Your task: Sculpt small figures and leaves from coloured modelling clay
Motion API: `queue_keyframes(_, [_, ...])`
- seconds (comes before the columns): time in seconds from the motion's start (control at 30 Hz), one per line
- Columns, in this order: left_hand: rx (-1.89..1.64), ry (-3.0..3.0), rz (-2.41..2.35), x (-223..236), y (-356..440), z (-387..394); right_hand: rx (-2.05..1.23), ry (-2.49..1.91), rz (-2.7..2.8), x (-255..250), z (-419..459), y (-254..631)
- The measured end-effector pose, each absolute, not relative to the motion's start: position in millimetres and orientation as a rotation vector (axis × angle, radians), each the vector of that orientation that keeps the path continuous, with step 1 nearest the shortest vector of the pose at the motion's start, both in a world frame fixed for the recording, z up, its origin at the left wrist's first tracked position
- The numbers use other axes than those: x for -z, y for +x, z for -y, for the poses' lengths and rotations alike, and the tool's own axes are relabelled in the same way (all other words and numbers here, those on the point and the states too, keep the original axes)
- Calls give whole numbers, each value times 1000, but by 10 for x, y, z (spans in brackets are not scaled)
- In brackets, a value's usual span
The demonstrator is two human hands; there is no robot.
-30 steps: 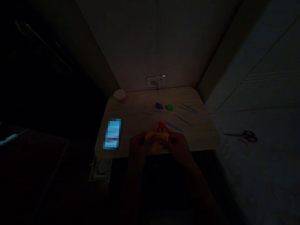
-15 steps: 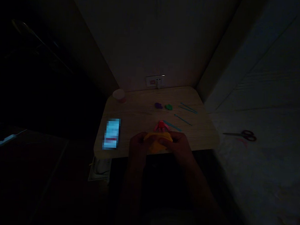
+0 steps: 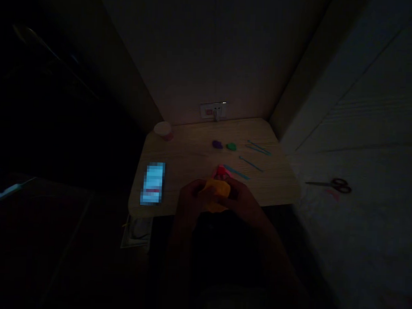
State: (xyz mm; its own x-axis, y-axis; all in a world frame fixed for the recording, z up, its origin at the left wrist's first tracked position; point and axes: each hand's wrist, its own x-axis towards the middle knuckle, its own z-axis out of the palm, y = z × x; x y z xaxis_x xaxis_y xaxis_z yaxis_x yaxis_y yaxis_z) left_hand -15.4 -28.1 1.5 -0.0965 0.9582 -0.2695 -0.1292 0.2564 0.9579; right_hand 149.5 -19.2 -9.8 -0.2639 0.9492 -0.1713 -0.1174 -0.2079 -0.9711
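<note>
Between my two hands is a soft, flattened lump of orange modelling clay (image 3: pixel 217 197), held over the table's front edge. My left hand (image 3: pixel 191 197) closes on its left side, and my right hand (image 3: pixel 238 197) grips the right side with the fingers bent around it. Just beyond the clay lies a small red and pink piece (image 3: pixel 221 170), partly hidden by my hands. A flat blue tool (image 3: pixel 237 172) rests close to its right. Farther back sit a purple lump (image 3: pixel 217 145) and a green lump (image 3: pixel 231 147). Dim light hides much finger detail.
On the wooden table (image 3: pixel 188 158) are a lit phone (image 3: pixel 153 183) at left, a whitish tub (image 3: pixel 163 130) in the back corner and thin blue tools (image 3: pixel 251 163) at right. Scissors (image 3: pixel 341 185) lie beyond the right edge. A wall socket (image 3: pixel 213 110) is behind.
My hands have drawn closer together, and the orange clay between them looks narrower. The right hand has shifted left. The things on the table stay where they were.
</note>
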Motion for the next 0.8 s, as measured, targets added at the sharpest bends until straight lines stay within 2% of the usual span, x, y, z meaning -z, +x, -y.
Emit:
queue_keyframes(0.43, [-1237,752,-1285,59,-132,271,-1380,-1269,1160,149,186,1521])
queue_keyframes(0.8, [-1279,643,-1285,56,-163,241,-1410,-1265,1029,113,166,1560])
